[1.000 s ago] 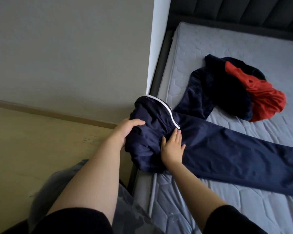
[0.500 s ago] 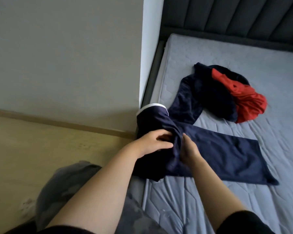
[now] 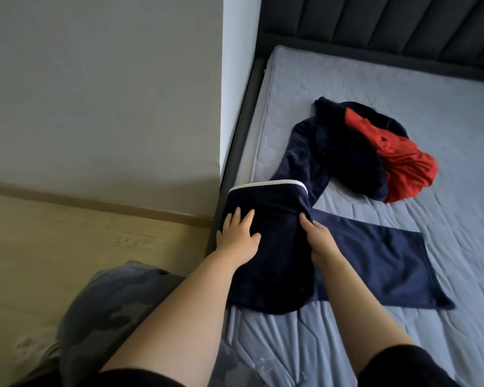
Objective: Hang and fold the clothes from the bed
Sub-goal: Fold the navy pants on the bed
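Navy track pants with a white waistband stripe lie on the grey mattress at its left edge, the waist part spread flat and the folded legs running to the right. My left hand presses flat on the left side of the waist part, fingers spread. My right hand lies along its right edge, fingers straight against the cloth. Behind the pants sits a crumpled pile of a dark navy garment and a red garment.
A dark padded headboard runs along the far side. A dark bed frame borders the mattress on the left, beside a grey wall and wooden floor. My camouflage-clad knee is at the bed edge.
The pants legs were folded back to about half length. Both hands went from gripping the bunched waist to lying flat on it, and the waist part now lies smooth.
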A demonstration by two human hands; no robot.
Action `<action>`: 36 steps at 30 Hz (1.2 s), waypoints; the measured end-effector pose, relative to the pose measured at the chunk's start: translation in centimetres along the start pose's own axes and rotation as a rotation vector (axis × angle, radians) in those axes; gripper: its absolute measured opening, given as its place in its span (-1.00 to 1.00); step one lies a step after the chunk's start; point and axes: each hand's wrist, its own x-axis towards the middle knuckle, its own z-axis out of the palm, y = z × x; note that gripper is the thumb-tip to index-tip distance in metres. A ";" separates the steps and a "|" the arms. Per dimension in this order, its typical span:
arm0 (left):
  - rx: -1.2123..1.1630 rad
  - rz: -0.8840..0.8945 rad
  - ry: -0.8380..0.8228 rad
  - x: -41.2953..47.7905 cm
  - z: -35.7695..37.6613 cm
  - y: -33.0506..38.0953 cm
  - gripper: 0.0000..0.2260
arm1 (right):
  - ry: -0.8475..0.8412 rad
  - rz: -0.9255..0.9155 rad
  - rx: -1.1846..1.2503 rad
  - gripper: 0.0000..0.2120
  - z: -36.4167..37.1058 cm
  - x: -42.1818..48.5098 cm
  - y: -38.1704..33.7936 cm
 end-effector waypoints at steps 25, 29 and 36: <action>-0.865 -0.283 0.224 3.4 1.6 -4.5 -0.49 | 0.077 0.021 -0.415 -0.48 3.5 4.2 -6.2; -0.935 -0.344 0.270 3.9 1.1 -4.9 -0.54 | -0.186 0.104 -0.171 -0.60 5.1 3.7 -6.2; -0.814 -0.400 0.259 4.1 1.2 -5.7 -0.56 | 0.285 -0.011 -0.336 -0.53 2.2 2.1 -2.7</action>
